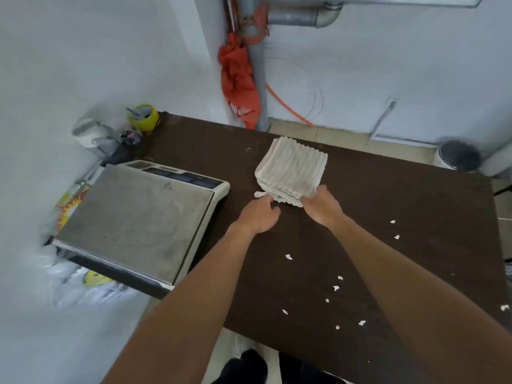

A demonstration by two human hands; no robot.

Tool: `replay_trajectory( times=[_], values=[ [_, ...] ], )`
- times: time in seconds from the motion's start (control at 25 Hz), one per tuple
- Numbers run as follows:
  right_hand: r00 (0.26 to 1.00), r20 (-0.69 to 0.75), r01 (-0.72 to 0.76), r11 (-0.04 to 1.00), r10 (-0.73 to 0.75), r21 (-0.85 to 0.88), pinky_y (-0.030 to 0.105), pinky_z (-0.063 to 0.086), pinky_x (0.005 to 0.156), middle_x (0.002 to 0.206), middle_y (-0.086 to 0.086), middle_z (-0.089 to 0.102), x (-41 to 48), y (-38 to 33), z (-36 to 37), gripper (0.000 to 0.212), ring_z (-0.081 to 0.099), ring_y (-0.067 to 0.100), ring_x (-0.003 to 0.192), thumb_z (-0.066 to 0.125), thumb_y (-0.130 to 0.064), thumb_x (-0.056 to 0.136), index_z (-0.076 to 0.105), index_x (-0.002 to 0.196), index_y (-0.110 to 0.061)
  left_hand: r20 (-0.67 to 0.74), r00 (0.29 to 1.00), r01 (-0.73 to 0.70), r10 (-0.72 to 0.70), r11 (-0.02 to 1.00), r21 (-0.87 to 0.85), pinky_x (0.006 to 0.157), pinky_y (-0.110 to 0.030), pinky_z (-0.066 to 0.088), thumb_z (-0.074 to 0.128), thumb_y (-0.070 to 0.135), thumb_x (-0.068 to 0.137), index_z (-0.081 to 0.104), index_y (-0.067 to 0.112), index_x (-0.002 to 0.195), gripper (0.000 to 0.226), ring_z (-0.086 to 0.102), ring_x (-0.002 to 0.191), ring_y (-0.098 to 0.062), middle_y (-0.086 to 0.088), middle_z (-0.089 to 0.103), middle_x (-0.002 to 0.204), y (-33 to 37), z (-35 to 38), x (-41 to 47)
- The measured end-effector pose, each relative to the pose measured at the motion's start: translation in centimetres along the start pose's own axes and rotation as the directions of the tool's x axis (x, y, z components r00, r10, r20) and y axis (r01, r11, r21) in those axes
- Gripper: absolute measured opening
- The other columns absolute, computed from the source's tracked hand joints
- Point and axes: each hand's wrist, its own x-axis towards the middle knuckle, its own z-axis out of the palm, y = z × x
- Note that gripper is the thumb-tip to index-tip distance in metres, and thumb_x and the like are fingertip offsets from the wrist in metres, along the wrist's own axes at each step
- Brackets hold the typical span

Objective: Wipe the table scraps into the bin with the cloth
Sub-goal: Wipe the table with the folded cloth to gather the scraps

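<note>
Left hand (pixel 259 214) and right hand (pixel 322 206) gripping folded cloth (pixel 292 167) mid-frame, white scraps (pixel 336 287) lower right, dark tabletop (pixel 388 195)

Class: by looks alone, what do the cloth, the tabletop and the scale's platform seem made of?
Cloth: soft ribbed fabric, perhaps microfibre; parallel ridges show. Tabletop: dark matte wood-look board, possibly laminate; faint grain. Scale's platform: dull grey metal, likely stainless steel; scuffed sheen.

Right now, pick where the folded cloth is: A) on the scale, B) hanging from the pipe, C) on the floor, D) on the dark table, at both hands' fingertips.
D: the cloth lies on the table, its near edge gripped by the left hand and right hand.
</note>
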Motion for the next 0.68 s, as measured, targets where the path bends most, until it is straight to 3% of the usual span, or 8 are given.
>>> replay_trajectory(
  times=[0.16,0.36,0.48,0.6,0.68],
  values=[
    [0.992,0.08,-0.104,0.989,0.096,0.105,0.046,0.05,0.087,0.117,0.011,0.056,2.0,-0.7,-0.2,0.062,0.058,0.032,0.101,0.048,-0.042,0.086,0.035,0.135,-0.007,-0.107,0.989,-0.085,0.106,0.98,0.18,0.107,-0.044,0.039,0.044,0.03,0.1,0.028,0.018,0.156,0.06,0.042,0.136,-0.031,-0.011,0.043,0.154,0.1,-0.7,2.5],
    [0.987,0.067,-0.161,0.933,0.147,0.32,0.05,0.053,0.091,0.12,0.011,0.058,4.0,-0.9,0.7,0.071,0.061,0.03,0.103,0.059,-0.05,0.078,0.04,0.131,-0.006,-0.021,0.985,-0.138,0.174,0.843,0.52,0.11,-0.05,0.035,0.042,0.042,0.101,0.017,0.022,0.159,0.067,0.022,0.147,-0.034,-0.012,0.01,0.166,-0.5,-1.0,5.4],
    [0.981,0.026,-0.185,0.89,0.192,0.416,0.047,0.053,0.09,0.119,0.009,0.058,4.8,-1.7,1.3,0.078,0.06,0.028,0.104,0.068,-0.052,0.076,0.041,0.132,-0.005,0.076,0.991,-0.127,0.106,0.916,0.379,0.117,-0.051,0.027,0.04,0.04,0.102,0.02,0.023,0.159,0.062,0.014,0.152,-0.029,-0.006,0.009,0.168,-0.4,-1.0,6.1],
    [0.973,-0.009,-0.201,0.867,0.231,0.455,0.043,0.054,0.085,0.112,0.007,0.06,5.2,-1.9,1.9,0.072,0.061,0.026,0.097,0.072,-0.05,0.074,0.048,0.127,-0.007,0.1,0.99,-0.12,0.104,0.978,0.172,0.116,-0.045,0.03,0.036,0.037,0.103,0.025,0.026,0.158,0.057,0.027,0.148,-0.028,-0.005,0.028,0.164,-0.6,-0.4,5.7],
    [0.97,0.0,-0.213,0.854,0.242,0.475,0.046,0.057,0.083,0.11,0.008,0.063,5.3,-2.0,1.9,0.059,0.063,0.027,0.094,0.075,-0.039,0.075,0.055,0.12,-0.009,0.041,0.994,-0.107,0.104,0.99,0.093,0.109,-0.041,0.036,0.036,0.037,0.103,0.029,0.026,0.156,0.055,0.039,0.141,-0.03,-0.008,0.041,0.156,-0.8,-0.6,5.3]
  ],
)
